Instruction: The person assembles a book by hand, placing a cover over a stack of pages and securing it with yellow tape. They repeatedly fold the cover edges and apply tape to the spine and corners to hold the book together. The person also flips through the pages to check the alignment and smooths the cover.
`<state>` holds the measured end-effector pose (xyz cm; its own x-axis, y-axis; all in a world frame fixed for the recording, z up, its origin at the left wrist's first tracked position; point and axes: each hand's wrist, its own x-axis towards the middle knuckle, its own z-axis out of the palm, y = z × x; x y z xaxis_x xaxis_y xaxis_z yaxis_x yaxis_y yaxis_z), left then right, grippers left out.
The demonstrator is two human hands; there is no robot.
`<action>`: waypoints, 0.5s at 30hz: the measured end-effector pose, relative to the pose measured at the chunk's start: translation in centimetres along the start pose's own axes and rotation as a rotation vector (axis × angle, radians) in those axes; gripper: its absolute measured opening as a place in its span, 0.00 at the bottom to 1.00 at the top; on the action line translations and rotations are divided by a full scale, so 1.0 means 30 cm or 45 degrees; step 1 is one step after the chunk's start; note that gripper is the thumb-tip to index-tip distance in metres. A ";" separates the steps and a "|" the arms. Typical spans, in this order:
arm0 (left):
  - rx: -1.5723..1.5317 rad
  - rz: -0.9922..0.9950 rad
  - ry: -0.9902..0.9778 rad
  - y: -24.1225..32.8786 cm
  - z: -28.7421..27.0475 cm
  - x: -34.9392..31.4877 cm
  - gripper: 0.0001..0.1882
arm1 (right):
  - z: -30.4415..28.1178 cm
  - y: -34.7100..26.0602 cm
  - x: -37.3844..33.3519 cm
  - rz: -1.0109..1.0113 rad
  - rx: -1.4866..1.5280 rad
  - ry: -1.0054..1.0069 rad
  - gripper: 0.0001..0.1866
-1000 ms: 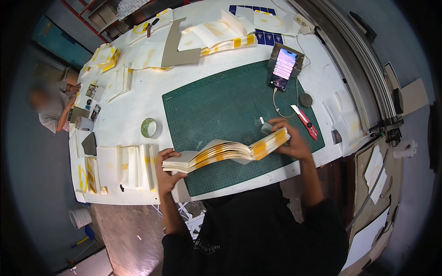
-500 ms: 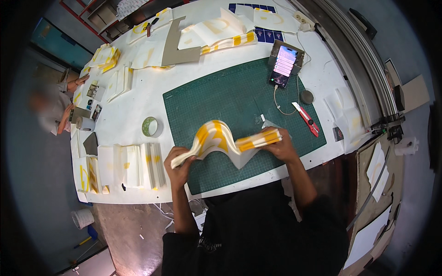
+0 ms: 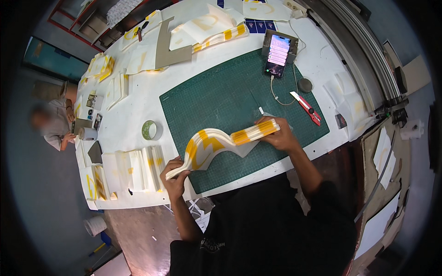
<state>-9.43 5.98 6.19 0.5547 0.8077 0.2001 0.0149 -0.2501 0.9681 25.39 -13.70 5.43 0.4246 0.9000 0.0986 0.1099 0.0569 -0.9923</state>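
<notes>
Between my hands a stack of white and yellow printed sheets (image 3: 209, 146) is held bowed over the near part of the green cutting mat (image 3: 221, 87). My left hand (image 3: 175, 177) is closed on the stack's left end, thumb on top. At the other end, my right hand (image 3: 278, 134) grips the sheets, its fingers partly hidden by them. The stack arches up on the left, dips in the middle and runs straight to the right. A red box cutter (image 3: 307, 109) lies on the mat beyond my right hand.
A phone (image 3: 277, 55) leans on a small box, with a cable attached. Rolls of tape (image 3: 149, 130) and folded paper stacks (image 3: 138, 170) lie at left. More sheets (image 3: 207, 30) and an L-shaped grey board (image 3: 168, 53) are at the back. Another person (image 3: 57, 119) is far left.
The arch in the stack has become lower and wider, and its edges fan more evenly. My left hand has shifted slightly left and down. The whole view has turned a little.
</notes>
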 end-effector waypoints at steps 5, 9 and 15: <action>-0.205 -0.098 0.145 0.101 -0.008 -0.023 0.25 | -0.018 -0.011 -0.017 -0.103 0.138 0.082 0.20; -0.153 0.044 0.029 0.014 -0.015 -0.045 0.29 | -0.007 0.021 0.005 -0.153 0.192 -0.023 0.19; -0.158 0.055 0.165 0.036 -0.038 -0.026 0.22 | -0.014 -0.037 0.004 -0.137 0.146 -0.014 0.17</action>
<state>-10.81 5.69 7.26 0.4404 0.8617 0.2521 -0.1138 -0.2249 0.9677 25.70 -13.84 6.56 0.4057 0.8908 0.2047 0.0510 0.2016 -0.9781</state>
